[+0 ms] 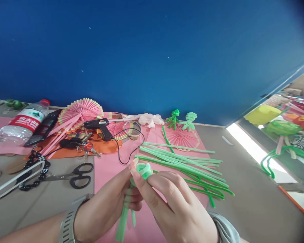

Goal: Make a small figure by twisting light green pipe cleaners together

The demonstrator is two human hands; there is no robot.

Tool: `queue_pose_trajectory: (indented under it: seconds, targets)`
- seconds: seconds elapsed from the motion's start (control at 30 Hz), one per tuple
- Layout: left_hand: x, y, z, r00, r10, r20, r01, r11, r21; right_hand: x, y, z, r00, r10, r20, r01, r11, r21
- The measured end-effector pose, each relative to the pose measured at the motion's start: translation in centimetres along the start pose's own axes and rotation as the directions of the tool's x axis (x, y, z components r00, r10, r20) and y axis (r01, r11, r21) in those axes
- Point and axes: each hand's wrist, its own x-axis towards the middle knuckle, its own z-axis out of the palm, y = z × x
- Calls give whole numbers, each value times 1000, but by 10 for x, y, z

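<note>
My left hand (108,206) is closed round the stem of a light green pipe-cleaner flower (144,169), a silver watch on its wrist. My right hand (174,206) pinches the coiled green head of that flower between thumb and forefinger. Both hands hover over a pink paper sheet (111,165). Just beyond them lies a loose bundle of green pipe cleaners (184,165). Two finished green pipe-cleaner figures (182,120) stand at the back by a pink pleated paper fan (181,137).
A black glue gun (100,126) with its cord, black scissors (76,175), keys (87,146), a water bottle (20,125), a black bead string (35,168), a small clear cup (133,129) and more pink paper fans (79,111) lie left. A blue wall rises behind.
</note>
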Motion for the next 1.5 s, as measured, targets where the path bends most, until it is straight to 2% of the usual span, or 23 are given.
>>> queue_pose_trajectory:
  seconds: [0.07, 0.13, 0.23, 0.3, 0.4, 0.5, 0.63, 0.7, 0.77, 0.87, 1.0, 1.13, 1.23, 1.3, 1.4, 1.5]
  targets:
    - [2, -3, -4, 999, -34, 32, 37, 991, -125, 0, 1, 1, 1000, 8, 12, -8, 1000, -10]
    - [4, -4, -6, 998, -34, 58, 47, 969, -241, 0, 2, 2, 999, 23, -49, -22, 1000, 17]
    - [5, -4, -6, 997, 3, 81, 26, 935, -354, -2, 4, -2, 993, 90, -81, -73, 977, 200]
    - [4, -2, -4, 995, 14, 102, 27, 922, -385, -1, 4, -6, 988, 138, -63, -105, 920, 377]
    - [1, -1, -3, 990, 5, 138, 51, 915, -400, 1, 3, -10, 975, 220, -38, -148, 763, 629]
    - [0, 0, -4, 983, 17, 182, 59, 912, -406, 3, 3, -9, 940, 338, 44, -237, 556, 796]
    - [-1, 3, -3, 969, 98, 228, -23, 951, -309, 4, 5, -4, 832, 519, 196, -374, 264, 889]
    - [-1, 3, -2, 964, 135, 229, -80, 968, -237, 4, 6, -3, 777, 560, 289, -429, 133, 894]
    - [-1, 2, -2, 960, 165, 224, -122, 973, -196, 4, 7, -1, 748, 543, 381, -470, 29, 882]
    - [0, 2, -3, 962, 208, 177, -177, 968, -176, 4, 10, 2, 738, 457, 496, -519, -84, 850]
    - [0, 2, -4, 967, 195, 165, -172, 975, -142, 6, 13, 4, 720, 406, 563, -537, -189, 822]
    - [-5, 1, -7, 945, 262, 195, -274, 961, 37, 6, 15, 6, 683, 380, 624, -502, -378, 778]
    - [-10, -2, -10, 891, 350, 289, -430, 856, 288, 6, 14, 6, 650, 332, 684, -498, -494, 713]
    - [-11, -4, -12, 829, 436, 350, -557, 705, 439, 7, 11, 4, 638, 348, 687, -495, -497, 712]
    - [-10, -6, -12, 737, 540, 407, -664, 464, 587, 10, 7, -1, 631, 472, 616, -469, -400, 787]
    - [-7, -5, -12, 685, 557, 470, -696, 309, 648, 12, 4, -4, 606, 601, 522, -456, -275, 846]
